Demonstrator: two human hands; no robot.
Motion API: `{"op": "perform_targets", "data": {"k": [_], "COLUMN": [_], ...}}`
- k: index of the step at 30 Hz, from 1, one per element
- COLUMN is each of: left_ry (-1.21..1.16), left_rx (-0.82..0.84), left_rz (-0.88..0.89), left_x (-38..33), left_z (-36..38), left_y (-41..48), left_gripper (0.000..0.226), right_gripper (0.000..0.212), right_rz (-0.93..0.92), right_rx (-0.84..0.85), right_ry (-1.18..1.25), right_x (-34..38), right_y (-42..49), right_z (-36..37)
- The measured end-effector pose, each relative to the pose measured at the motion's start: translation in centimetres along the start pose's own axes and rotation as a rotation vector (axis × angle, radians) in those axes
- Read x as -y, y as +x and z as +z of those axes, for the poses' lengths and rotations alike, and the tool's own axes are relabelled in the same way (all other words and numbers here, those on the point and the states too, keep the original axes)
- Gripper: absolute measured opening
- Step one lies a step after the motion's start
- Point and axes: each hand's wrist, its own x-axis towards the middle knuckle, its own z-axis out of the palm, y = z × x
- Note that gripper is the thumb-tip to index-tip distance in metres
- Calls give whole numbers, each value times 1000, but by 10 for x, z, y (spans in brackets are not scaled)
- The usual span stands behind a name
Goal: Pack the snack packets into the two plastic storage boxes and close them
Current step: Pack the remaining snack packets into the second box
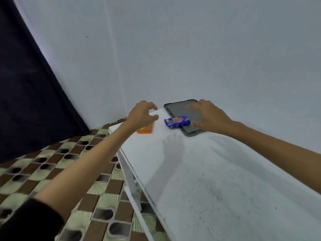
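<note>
White table [191,162], one blue packet [177,121], one orange packet [145,131], one grey lid [178,108]

Light was soft, even and kinda bluish. A faint finger-shaped shadow sat on the table [217,180]. Whole thing was pretty smeary: left hand [141,113], right hand [208,117] and near floor [52,162] all blurred. Fisheye bent the curtain [26,84] edge on the left.

Left hand [142,113] at 11 o'clock, fingers half-curled, empty; right hand [210,117] at 1 o'clock, fingers spread, palm down.
</note>
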Motion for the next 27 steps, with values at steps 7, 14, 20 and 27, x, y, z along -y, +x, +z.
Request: {"op": "perform_targets", "data": {"k": [7, 14, 20, 27], "left_ry": [-88, -11, 63, -24], "left_rx": [84, 165, 171, 104], "left_rz": [-245, -471, -387, -334], "left_x": [77, 93, 105, 110], "left_z": [45, 87, 115, 103], "left_y": [62, 87, 107, 103], "left_gripper": [43, 76, 64, 55], "right_gripper": [60, 72, 67, 65], "right_rz": [-17, -85, -127, -81], "right_rx": [152, 352, 528, 349], "right_ry": [32, -64, -236, -222], "right_x": [1, -23, -47, -46], "right_y": [91, 131, 151, 142], "right_z": [86, 118, 137, 138]}}
